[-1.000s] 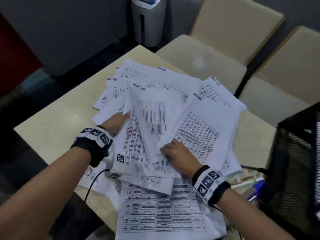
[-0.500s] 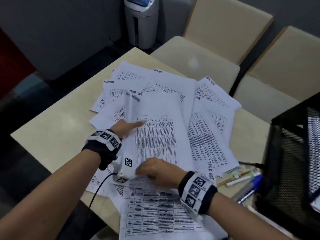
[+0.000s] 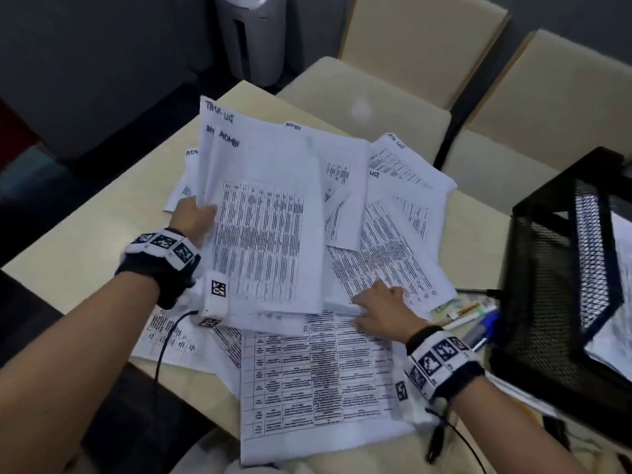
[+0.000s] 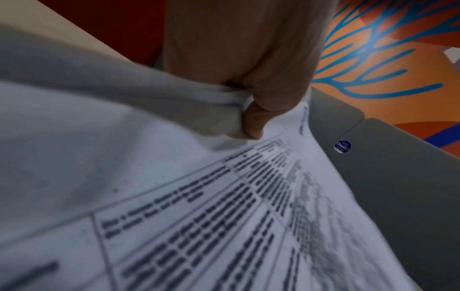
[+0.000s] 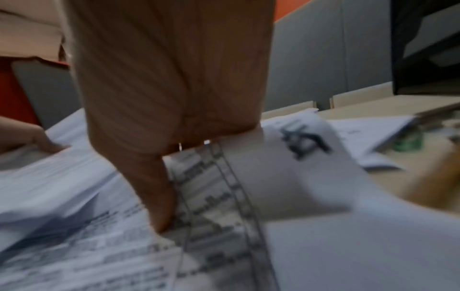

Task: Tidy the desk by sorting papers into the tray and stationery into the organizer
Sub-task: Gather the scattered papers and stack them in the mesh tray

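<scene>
Printed sheets (image 3: 376, 254) lie strewn over the beige desk (image 3: 102, 234). My left hand (image 3: 193, 217) grips the left edge of a raised bundle of sheets (image 3: 266, 206); the left wrist view shows the thumb (image 4: 251, 118) clamped over the gathered paper (image 4: 224, 216). Lower right on the pile, my right hand (image 3: 379, 309) has its thumb (image 5: 159, 196) down on a sheet (image 5: 286, 167) that curls up against the hidden fingers, pinching its edge. A black mesh tray (image 3: 547, 268) stands at the right with paper inside. Pens and a blue marker (image 3: 484, 331) lie beside it.
Two cream chairs (image 3: 362, 97) stand against the desk's far side. A grey appliance (image 3: 253, 39) sits on the floor beyond. One sheet (image 3: 307, 405) overhangs the near desk edge. Wrist-camera cables hang by both forearms.
My left hand went from resting flat on the pile to gripping a bundle and lifting its left edge. My right hand slid right to the edge of another sheet.
</scene>
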A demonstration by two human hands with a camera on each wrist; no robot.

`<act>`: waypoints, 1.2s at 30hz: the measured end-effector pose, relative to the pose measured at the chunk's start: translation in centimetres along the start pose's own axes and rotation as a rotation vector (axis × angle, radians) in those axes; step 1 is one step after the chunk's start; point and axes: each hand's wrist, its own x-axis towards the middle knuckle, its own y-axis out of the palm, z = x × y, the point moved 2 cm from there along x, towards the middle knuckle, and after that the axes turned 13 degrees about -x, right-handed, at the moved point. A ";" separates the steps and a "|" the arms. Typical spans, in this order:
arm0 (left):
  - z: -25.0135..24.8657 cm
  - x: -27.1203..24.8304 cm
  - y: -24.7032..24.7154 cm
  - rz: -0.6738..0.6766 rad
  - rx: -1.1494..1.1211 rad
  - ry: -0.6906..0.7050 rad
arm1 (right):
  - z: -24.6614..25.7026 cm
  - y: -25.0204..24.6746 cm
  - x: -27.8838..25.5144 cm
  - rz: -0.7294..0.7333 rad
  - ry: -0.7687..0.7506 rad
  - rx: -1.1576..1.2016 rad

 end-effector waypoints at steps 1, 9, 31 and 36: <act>0.2 0.1 -0.2 0.006 0.006 0.001 | 0.1 -0.9 0.0 0.000 0.000 -0.068; 2.2 -1.0 0.3 0.025 0.382 0.092 | -2.8 -16.4 -2.6 -0.886 0.383 -0.123; 0.8 4.7 -1.0 0.176 0.651 0.065 | 0.6 -6.1 8.6 -0.333 0.391 0.771; 0.3 1.4 1.8 0.263 0.470 0.069 | 3.2 -4.1 7.8 -0.371 0.451 0.814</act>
